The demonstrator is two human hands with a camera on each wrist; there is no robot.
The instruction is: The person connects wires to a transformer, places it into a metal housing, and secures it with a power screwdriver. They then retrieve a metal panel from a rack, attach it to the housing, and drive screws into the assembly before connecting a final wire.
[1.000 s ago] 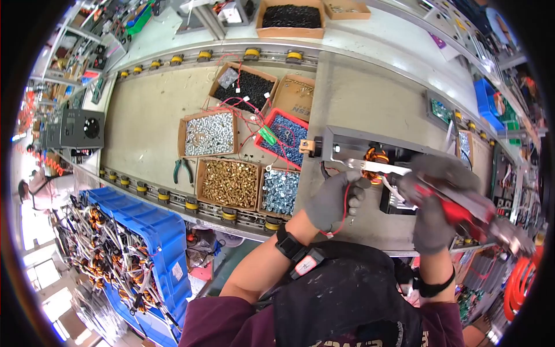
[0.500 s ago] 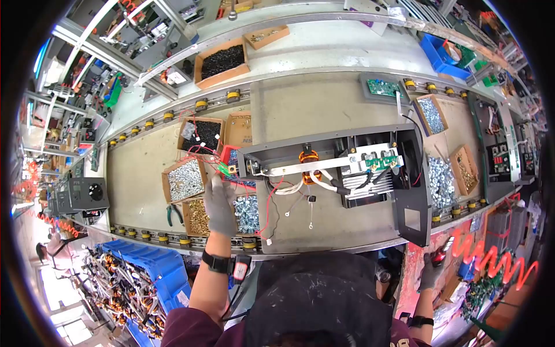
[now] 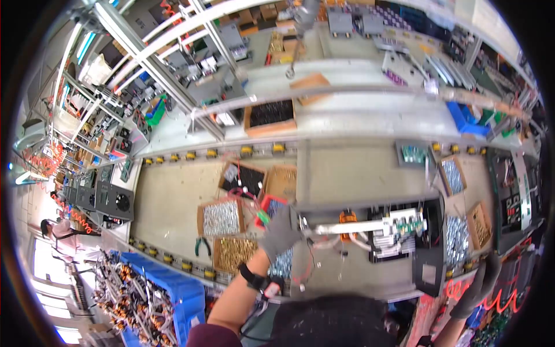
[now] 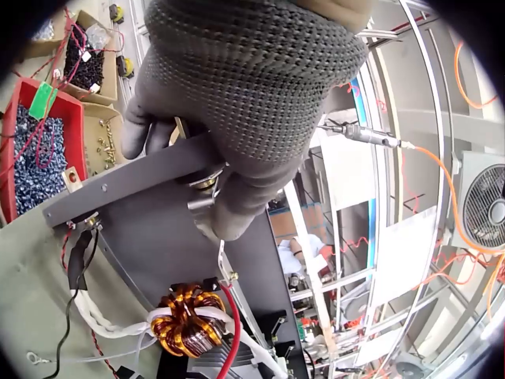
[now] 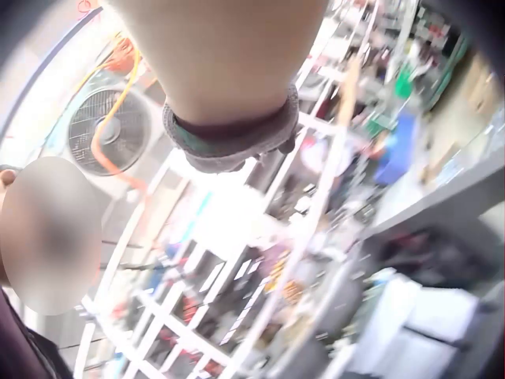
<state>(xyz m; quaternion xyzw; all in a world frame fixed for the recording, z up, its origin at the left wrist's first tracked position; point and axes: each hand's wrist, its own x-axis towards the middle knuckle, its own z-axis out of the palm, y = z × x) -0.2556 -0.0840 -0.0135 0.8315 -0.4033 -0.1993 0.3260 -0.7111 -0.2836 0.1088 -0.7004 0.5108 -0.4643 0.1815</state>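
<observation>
My gloved left hand (image 3: 281,234) is at the left end of a long dark grey metal chassis (image 3: 429,272). In the left wrist view its thumb (image 4: 237,207) presses inside the end panel (image 4: 142,178), by a metal terminal, while the other fingers wrap over the outside. Within the chassis sit a copper-wound coil (image 3: 348,218), a silver bar (image 3: 332,229) and a green circuit board (image 3: 409,222). My gloved right hand (image 3: 481,284) hangs beyond the chassis's right end, fingers extended, holding nothing. In the right wrist view the glove is mostly hidden behind the forearm.
Left of the chassis stand cardboard boxes of silver screws (image 3: 219,218) and brass parts (image 3: 234,253), plus a red tray (image 3: 269,202). Pliers (image 3: 202,247) lie nearby. A blue bin (image 3: 188,298) of coil assemblies stands below. A red coiled hose (image 3: 504,299) hangs at right.
My right hand brought a red power tool from the chassis down to the right and has let go of it. The left hand moved from the parts boxes to the chassis's left end.
</observation>
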